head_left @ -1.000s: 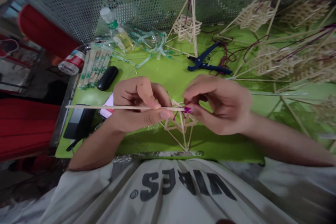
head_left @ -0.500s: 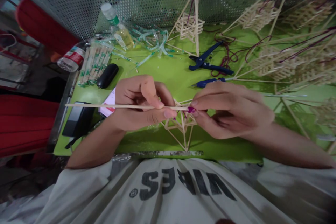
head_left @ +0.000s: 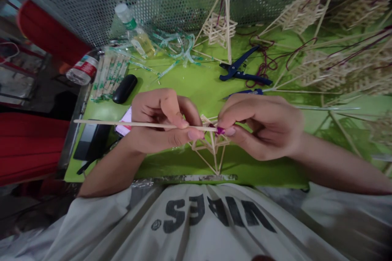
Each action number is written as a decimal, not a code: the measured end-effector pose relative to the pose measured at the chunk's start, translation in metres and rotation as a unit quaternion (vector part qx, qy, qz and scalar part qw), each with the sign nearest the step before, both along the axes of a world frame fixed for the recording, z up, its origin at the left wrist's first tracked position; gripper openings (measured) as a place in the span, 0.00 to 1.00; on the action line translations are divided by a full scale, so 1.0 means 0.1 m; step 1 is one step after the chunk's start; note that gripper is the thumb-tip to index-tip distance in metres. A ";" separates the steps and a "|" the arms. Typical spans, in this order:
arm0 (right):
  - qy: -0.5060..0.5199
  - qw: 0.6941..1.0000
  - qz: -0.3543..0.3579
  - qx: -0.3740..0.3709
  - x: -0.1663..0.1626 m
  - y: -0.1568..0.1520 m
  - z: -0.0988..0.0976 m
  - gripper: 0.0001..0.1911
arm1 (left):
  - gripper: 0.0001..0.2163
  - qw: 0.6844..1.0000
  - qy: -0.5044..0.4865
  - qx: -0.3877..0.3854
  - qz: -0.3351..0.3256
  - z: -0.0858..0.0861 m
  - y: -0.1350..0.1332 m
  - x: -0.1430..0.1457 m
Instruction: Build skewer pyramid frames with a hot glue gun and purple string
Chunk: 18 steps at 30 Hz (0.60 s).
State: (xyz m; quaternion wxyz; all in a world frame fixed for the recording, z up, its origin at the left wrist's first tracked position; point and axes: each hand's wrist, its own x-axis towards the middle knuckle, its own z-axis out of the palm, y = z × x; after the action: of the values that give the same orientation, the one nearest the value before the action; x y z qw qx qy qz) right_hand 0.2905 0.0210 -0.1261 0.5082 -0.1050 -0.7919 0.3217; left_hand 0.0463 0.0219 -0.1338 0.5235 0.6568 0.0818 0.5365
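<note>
My left hand pinches a thin wooden stick between thumb and fingertips; the stick's free end points left. At its right end sits a wad of purple thread. My right hand has thumb and forefinger closed on that thread. Behind and below the fingers a small stick frame rests near the table's front edge, partly hidden by my hands. A blue-handled craft knife lies just beyond my right hand, partly covered by it.
Dark blue cutters and tangled purple thread lie on the green table. Several finished stick structures crowd the right. Wrapped sticks, a black case and bottles stand left, before a perforated metal screen.
My right hand has shifted slightly left, its thumb and forefinger changing position at the purple thread. My left hand keeps its pinch on the stick.
</note>
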 end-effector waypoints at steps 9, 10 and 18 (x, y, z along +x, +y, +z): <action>-0.029 0.999 0.026 -0.023 0.04 0.03 0.05 0.05 | 0.17 1.000 0.006 -0.007 -0.021 -0.01 -0.02 -0.02; -0.022 0.999 0.035 -0.023 0.04 0.04 0.04 0.05 | 0.17 0.999 0.007 -0.002 -0.031 -0.01 0.00 -0.02; -0.051 0.995 0.071 -0.044 0.01 0.05 0.04 0.07 | 0.17 0.993 -0.045 0.066 -0.088 -0.08 0.10 0.04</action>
State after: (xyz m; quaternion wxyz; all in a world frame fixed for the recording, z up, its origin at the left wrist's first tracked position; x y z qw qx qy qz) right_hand 0.2917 0.0263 -0.1222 0.4378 -0.0868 -0.8075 0.3858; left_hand 0.0506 0.0315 -0.1420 0.5274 0.6694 -0.0352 0.5220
